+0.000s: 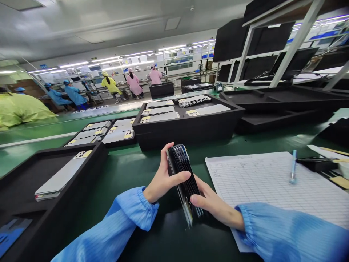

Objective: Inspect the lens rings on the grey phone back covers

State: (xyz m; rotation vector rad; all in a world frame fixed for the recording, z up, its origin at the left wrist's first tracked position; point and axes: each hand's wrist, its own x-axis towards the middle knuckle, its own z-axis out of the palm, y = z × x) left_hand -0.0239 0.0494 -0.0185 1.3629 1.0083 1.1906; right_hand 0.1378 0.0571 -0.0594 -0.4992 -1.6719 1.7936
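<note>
Both of my hands hold a stack of several thin phone back covers, standing on edge over the green table. My left hand grips the stack from the left, thumb across its front. My right hand is closed on its lower right side. Blue sleeves cover both arms. Black trays with more silver covers, each bearing a yellow label, stand beyond and to the left.
A ruled paper sheet lies to the right with a blue pen on it. A black tray with one stack sits at the near left. White racks with black trays rise at the right. Other workers sit at far benches.
</note>
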